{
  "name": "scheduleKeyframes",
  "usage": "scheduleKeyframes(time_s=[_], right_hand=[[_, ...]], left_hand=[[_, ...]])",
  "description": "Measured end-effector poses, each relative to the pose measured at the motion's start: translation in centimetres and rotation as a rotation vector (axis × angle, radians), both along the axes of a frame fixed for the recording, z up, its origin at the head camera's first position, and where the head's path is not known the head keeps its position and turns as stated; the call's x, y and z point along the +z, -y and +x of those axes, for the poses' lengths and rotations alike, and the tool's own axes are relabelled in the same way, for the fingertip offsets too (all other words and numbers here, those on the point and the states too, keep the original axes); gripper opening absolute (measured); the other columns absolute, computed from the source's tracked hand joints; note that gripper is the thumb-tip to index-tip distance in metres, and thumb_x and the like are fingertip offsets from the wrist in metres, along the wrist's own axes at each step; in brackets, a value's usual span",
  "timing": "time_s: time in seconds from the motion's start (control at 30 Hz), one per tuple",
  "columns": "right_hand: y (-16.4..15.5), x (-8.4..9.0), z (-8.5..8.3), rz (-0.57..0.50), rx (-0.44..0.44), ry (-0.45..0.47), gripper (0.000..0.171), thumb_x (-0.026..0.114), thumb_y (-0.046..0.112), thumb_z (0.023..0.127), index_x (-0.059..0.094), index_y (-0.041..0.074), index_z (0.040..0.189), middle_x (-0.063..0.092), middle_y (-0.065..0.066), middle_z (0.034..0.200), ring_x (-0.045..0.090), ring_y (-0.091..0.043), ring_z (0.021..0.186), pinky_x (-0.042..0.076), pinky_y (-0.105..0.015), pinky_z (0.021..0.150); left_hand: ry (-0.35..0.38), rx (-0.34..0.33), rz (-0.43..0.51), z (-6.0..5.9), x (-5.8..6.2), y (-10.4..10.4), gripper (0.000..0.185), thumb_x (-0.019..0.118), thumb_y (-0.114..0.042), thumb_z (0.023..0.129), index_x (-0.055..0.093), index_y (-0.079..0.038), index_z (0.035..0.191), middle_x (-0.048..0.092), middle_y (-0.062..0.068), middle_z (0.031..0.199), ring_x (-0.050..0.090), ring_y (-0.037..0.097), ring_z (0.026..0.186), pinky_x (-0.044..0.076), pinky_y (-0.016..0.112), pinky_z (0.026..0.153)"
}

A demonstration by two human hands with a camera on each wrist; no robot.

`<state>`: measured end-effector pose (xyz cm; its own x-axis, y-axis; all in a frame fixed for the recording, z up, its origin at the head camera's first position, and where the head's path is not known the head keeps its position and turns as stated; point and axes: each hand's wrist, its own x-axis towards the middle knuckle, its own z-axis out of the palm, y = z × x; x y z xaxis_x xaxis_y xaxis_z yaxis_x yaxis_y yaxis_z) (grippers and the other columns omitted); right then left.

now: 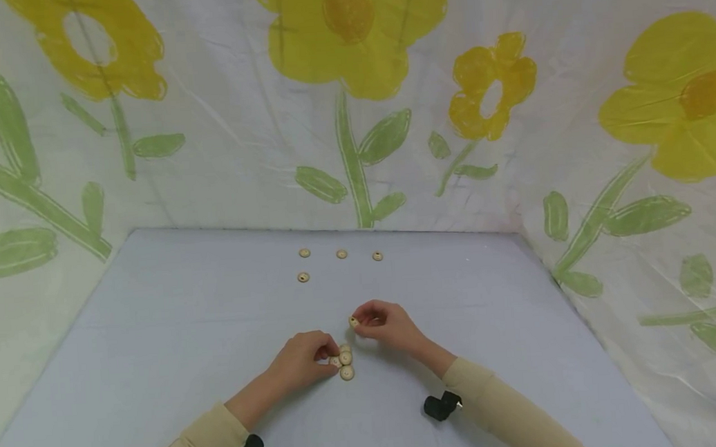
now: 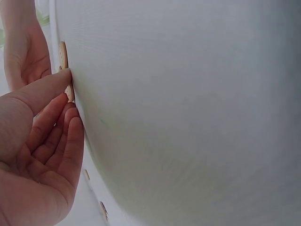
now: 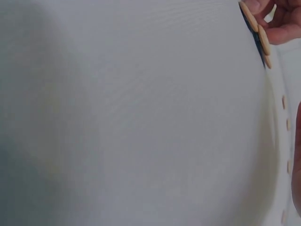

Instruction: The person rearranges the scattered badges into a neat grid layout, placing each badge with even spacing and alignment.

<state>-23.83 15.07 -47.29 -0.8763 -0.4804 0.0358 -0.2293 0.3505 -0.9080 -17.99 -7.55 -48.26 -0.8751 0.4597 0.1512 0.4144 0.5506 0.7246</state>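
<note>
The right hand [image 1: 385,322] is raised a little off the pale grey cloth-covered bench [image 1: 154,335], its thumb and fingertips pinched on a single small round tan wooden button [image 1: 354,321]. The held button sits at the hand's inner tip, on the side toward the other hand.

The left hand [image 1: 302,359] rests low on the bench with its fingers curled, the fingertips touching a small cluster of the same tan wooden buttons [image 1: 345,363] lying flat just off its tips. In the left wrist view a fingertip [image 2: 63,77] presses against the edge of one of these discs; whether it actually grips one cannot be told.

The two hands are near each other but apart, the cluster lying between them and slightly nearer the person than the right hand.

Well ahead of both hands, toward the flowered white sheet [image 1: 350,113] that backs the bench, four more tan buttons [image 1: 341,254] lie separately: three in a row and one just in front of the row's left end. They lie straight ahead of the hands; the discs are round, so no long axis matters. The right hand, raised and farther forward, is the nearer.
</note>
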Motion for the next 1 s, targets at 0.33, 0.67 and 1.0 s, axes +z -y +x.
scheduleKeyframes(time_s=[0.33,0.67,1.0], right_hand=[[0.9,-2.3,-2.6,-0.076,-0.031,0.016,0.024,0.074,0.013,0.086,0.068,0.003,0.106,0.068,-0.003,0.091,0.062,-0.013,0.082,0.051,-0.025,0.070],[2.1,-1.6,-4.0,-0.086,-0.068,-0.018,0.022,0.072,0.006,0.087,0.066,-0.004,0.105,0.069,-0.006,0.092,0.062,-0.011,0.082,0.050,-0.025,0.072],[2.3,-1.7,-4.8,-0.122,-0.161,0.027,0.025,0.073,0.014,0.087,0.068,0.001,0.108,0.069,-0.004,0.095,0.061,-0.011,0.085,0.048,-0.023,0.073]], left_hand=[[0.004,0.008,-0.002,0.0,-0.1,-0.1,0.017,0.079,-0.009,0.078,0.067,-0.009,0.089,0.062,-0.002,0.081,0.057,0.015,0.076,0.047,0.027,0.068],[-0.028,-0.013,-0.009,-0.1,-0.2,0.0,0.016,0.079,-0.008,0.078,0.067,-0.007,0.088,0.063,-0.001,0.081,0.058,0.015,0.075,0.048,0.027,0.068],[-0.021,-0.016,-0.019,-0.2,-0.2,0.1,0.016,0.079,-0.009,0.079,0.067,-0.007,0.089,0.063,-0.002,0.081,0.058,0.015,0.075,0.048,0.027,0.068]])
